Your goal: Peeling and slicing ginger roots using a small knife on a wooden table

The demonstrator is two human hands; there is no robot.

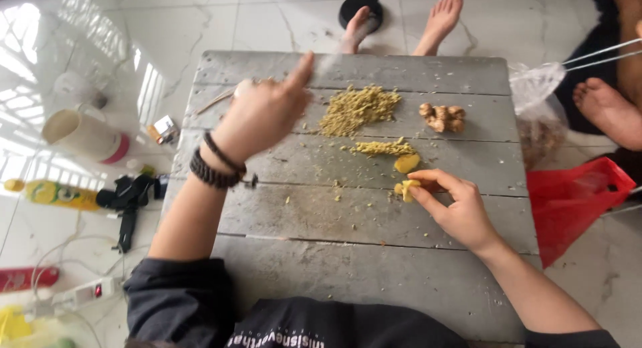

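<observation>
Yellow and moist-looking, the small cut piece of root (408,189) sits pinched between the thumb and fingertips of my right hand (458,211), just above the grey wooden board (361,254), near its middle. My fingers are curled in close around the piece, nearly closed, with only its bright cut face showing. Just beyond it lies one more yellow slice (406,163) flat on the board, touching the near end of a thin strip of chopped bits (382,148). Farther up is the large heap of chopped root (358,108), pale greenish-yellow and crumbly. That makes two piles of chopped material and two cut pieces. To the right of the big heap is one cluster of whole knobbly brown roots (443,117); I cannot count them singly.

My left hand (264,114) is raised over the board's left part, loosely closed, forefinger stretched out, gripping something that is blurred; I cannot tell exactly what it is. Two dark bracelets (215,164) ring that wrist.

Off the board's right edge is one clear plastic bag (538,100) and one red bag (572,201). On the tiled floor to the left stands one white cup (80,135).
</observation>
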